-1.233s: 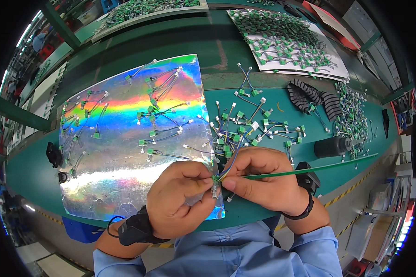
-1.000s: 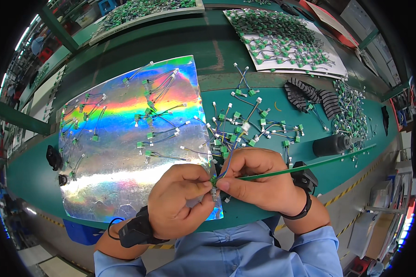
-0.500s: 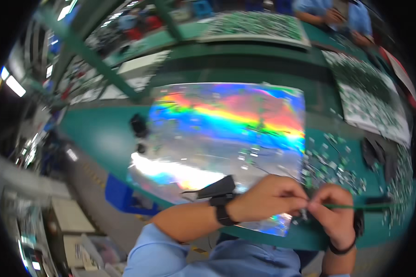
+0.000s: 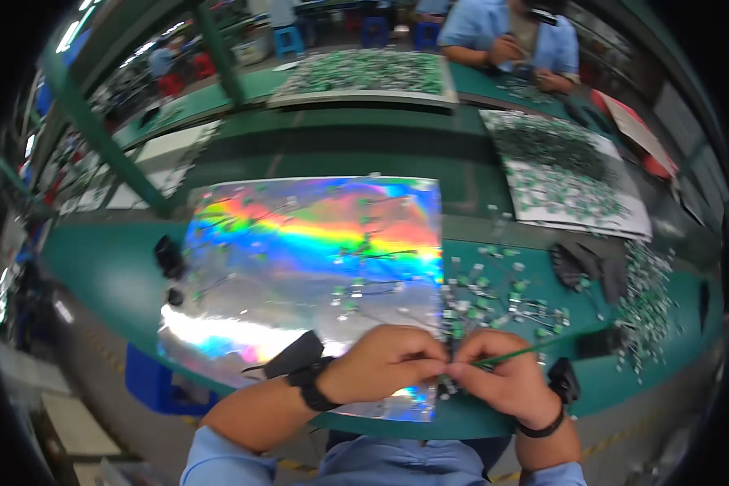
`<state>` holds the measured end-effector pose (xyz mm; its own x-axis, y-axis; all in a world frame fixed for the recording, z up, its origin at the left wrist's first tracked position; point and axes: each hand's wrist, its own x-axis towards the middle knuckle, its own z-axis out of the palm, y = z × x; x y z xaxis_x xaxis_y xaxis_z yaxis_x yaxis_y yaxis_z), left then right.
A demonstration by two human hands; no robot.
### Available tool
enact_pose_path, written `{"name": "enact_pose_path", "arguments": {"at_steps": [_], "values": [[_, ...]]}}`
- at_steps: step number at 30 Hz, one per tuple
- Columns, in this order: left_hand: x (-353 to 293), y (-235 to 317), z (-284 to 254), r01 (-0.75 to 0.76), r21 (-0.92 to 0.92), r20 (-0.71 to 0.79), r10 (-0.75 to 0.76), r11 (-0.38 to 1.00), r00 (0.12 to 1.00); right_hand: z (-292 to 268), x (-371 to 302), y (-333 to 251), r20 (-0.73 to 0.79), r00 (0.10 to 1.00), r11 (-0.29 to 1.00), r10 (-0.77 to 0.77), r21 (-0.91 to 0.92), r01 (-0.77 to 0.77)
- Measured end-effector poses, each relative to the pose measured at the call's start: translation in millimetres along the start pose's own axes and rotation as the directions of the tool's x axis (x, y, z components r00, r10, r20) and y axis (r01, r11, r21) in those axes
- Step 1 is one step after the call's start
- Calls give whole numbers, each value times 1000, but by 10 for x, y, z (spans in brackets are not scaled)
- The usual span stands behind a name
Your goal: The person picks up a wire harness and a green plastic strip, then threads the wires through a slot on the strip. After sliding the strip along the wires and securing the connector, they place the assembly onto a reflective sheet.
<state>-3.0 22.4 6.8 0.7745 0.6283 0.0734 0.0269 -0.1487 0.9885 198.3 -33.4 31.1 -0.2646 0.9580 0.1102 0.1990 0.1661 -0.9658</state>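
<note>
Just past the right front edge of a shiny, rainbow-silver sheet (image 4: 243,304), my two hands meet at the fingertips. My left hand (image 4: 389,362) is closed in a pinch on something too small to make out. My right hand (image 4: 506,385) also pinches, with a thin green stick (image 4: 535,347) held between its fingers and slanting up to the right. What lies between the two sets of fingertips is hidden. Beyond them, small green and white pieces (image 4: 510,304) lie scattered on the green table (image 4: 97,263). A few such pieces with dark wires rest on the sheet.
Dark gloves (image 4: 591,271) and a dense strip of small parts (image 4: 648,300) lie at right. Farther back are a parts-covered white board (image 4: 571,178) and a heaped tray (image 4: 364,77). Across the table a person (image 4: 510,40) works. A green post (image 4: 105,121) stands left.
The whole scene has shifted left in the view as my head turned. Both hands stay together at the fingertips, and the green stick now slants upward rather than lying nearly level.
</note>
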Motion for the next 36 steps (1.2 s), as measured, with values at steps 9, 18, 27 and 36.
{"name": "enact_pose_path", "arguments": {"at_steps": [9, 18, 27, 36], "values": [[-10, 42, 110, -91, 113, -82, 101, 989, 992, -6, -70, 4, -15, 1000, 990, 18, -140, -20], [-7, -30, 158, -42, -102, -156, 26, 994, 987, 6, -50, 2, -21, 999, 996, 43, -83, -45], [-36, -36, 159, 133, -344, -136, -190, 929, 972, 97, -3, 159, -37, 995, 996, -88, -23, 87], [4, -74, 194, 211, -458, -46, -260, 863, 965, 128, -23, 109, -48, 996, 997, -70, -32, 68]]}}
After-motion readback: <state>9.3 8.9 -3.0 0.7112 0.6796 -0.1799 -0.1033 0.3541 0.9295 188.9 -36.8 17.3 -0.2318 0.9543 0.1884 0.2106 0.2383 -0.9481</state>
